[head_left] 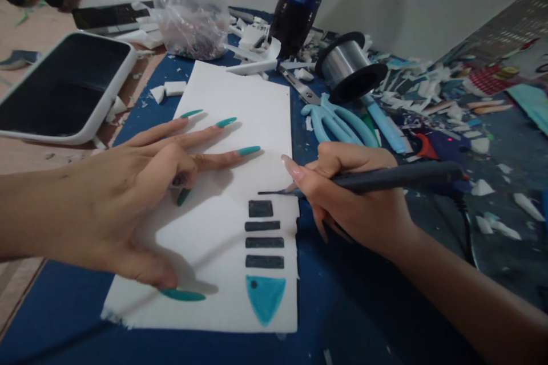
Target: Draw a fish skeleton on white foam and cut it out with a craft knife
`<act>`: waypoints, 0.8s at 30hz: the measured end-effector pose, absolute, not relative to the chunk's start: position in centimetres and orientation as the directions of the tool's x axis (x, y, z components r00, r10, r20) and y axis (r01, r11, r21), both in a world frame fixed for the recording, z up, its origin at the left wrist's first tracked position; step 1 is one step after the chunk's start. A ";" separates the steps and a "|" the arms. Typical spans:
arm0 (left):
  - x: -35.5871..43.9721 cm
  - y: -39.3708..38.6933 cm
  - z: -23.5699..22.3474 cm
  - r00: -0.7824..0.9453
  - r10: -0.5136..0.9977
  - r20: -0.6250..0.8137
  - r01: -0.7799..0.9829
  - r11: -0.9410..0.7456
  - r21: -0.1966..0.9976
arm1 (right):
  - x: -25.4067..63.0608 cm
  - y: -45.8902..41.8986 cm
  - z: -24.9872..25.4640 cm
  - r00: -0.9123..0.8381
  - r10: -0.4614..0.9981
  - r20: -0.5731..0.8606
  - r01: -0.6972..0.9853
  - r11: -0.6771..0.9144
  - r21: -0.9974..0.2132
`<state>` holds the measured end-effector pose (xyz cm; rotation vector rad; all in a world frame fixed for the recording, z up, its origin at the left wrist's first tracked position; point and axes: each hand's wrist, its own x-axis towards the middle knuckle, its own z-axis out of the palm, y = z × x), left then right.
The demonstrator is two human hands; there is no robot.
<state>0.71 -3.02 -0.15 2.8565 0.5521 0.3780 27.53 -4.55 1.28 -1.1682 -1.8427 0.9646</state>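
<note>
A white foam sheet [240, 94] lies on a dark blue mat. My left hand [145, 182] is spread over its left side, fingers apart and tips pressed on the sheet. Near the sheet's right edge is a drawn fish shape: a blue head [266, 296] with a dark eye, and several black bars [264, 243] above it. My right hand [355, 194] is closed around a black pen-shaped tool [398, 175] with a long thin dark tip. That tip is just above the topmost bar, over the sheet; I cannot tell whether it touches.
Light blue-handled pliers [342, 122], a wire spool [349, 65] and a dark drink bottle [295, 17] stand beyond the sheet. A phone [55, 85] lies at left, a plastic bag [188, 17] behind. White scraps litter the back and right; a black cord [466, 222] runs at right.
</note>
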 end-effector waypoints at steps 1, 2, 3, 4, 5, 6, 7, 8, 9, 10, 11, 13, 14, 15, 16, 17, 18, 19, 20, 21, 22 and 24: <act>0.6 -3.0 -0.2 0.897 0.394 0.202 0.342 -0.906 0.248 | 27.5 -4.5 1.3 -0.308 0.933 0.184 0.382 0.298 -0.875; 0.6 -2.9 -0.2 0.893 0.405 0.197 0.354 -0.901 0.251 | 27.5 -4.5 1.3 -0.303 0.937 0.174 0.388 0.288 -0.875; 0.6 -2.9 -0.2 0.885 0.421 0.196 0.369 -0.894 0.253 | 27.5 -4.6 1.4 -0.299 0.940 0.163 0.394 0.277 -0.876; 0.6 -2.9 -0.3 0.882 0.425 0.203 0.372 -0.893 0.252 | 27.4 -4.6 1.4 -0.293 0.943 0.158 0.397 0.271 -0.877; 0.6 -2.9 -0.3 0.879 0.427 0.210 0.374 -0.893 0.252 | 27.4 -4.6 1.4 -0.292 0.943 0.157 0.397 0.269 -0.877; 0.6 -2.9 -0.3 0.881 0.423 0.213 0.369 -0.895 0.250 | 27.4 -4.7 1.4 -0.290 0.943 0.162 0.396 0.272 -0.877; 0.6 -2.9 -0.3 0.883 0.417 0.214 0.364 -0.898 0.247 | 27.3 -4.7 1.4 -0.286 0.944 0.164 0.397 0.272 -0.877; 0.6 -2.9 -0.3 0.891 0.402 0.212 0.351 -0.905 0.239 | 27.3 -4.7 1.4 -0.282 0.945 0.164 0.398 0.271 -0.877; 0.7 -2.8 -0.3 0.899 0.386 0.207 0.340 -0.912 0.228 | 27.3 -4.7 1.4 -0.281 0.946 0.162 0.398 0.268 -0.877; 0.7 -2.8 -0.3 0.903 0.380 0.202 0.336 -0.916 0.219 | 27.3 -4.7 1.4 -0.280 0.947 0.156 0.400 0.263 -0.878; 0.7 -2.7 -0.2 0.904 0.376 0.202 0.334 -0.918 0.212 | 27.3 -4.7 1.4 -0.277 0.949 0.149 0.402 0.256 -0.879; 0.7 -2.7 -0.2 0.901 0.380 0.208 0.338 -0.917 0.211 | 27.3 -4.7 1.3 -0.273 0.952 0.141 0.401 0.246 -0.882; 0.7 -2.7 -0.2 0.900 0.383 0.209 0.339 -0.915 0.219 | 27.4 -4.7 1.3 -0.269 0.953 0.141 0.399 0.243 -0.884; 0.7 -2.7 -0.2 0.900 0.382 0.212 0.333 -0.914 0.232 | 27.4 -4.7 1.3 -0.266 0.954 0.138 0.397 0.239 -0.886; 0.7 -2.7 -0.2 0.901 0.376 0.216 0.323 -0.914 0.246 | 27.4 -4.7 1.3 -0.264 0.955 0.135 0.396 0.235 -0.887; 0.7 -2.7 -0.2 0.900 0.374 0.222 0.315 -0.913 0.260 | 27.4 -4.7 1.3 -0.262 0.955 0.137 0.392 0.235 -0.889; 0.7 -2.7 -0.2 0.897 0.380 0.227 0.315 -0.909 0.274 | 27.5 -4.7 1.3 -0.261 0.956 0.136 0.382 0.232 -0.895; 0.7 -2.7 -0.2 0.895 0.386 0.225 0.318 -0.904 0.284 | 27.5 -4.7 1.2 -0.262 0.956 0.131 0.361 0.223 -0.906; 0.7 -2.7 -0.2 0.892 0.396 0.216 0.329 -0.899 0.288 | 27.6 -4.6 1.2 -0.259 0.958 0.122 0.328 0.207 -0.922; 0.6 -2.7 -0.2 0.891 0.404 0.207 0.339 -0.896 0.288 | 27.6 -4.7 1.1 -0.252 0.961 0.111 0.285 0.183 -0.941; 0.6 -2.6 -0.1 0.894 0.405 0.193 0.344 -0.895 0.283 | 27.7 -4.7 1.1 -0.237 0.966 0.105 0.231 0.161 -0.960; 0.6 -2.5 0.0 0.904 0.389 0.175 0.336 -0.902 0.270 | 27.7 -4.7 1.0 -0.191 0.977 0.097 0.124 0.122 -0.985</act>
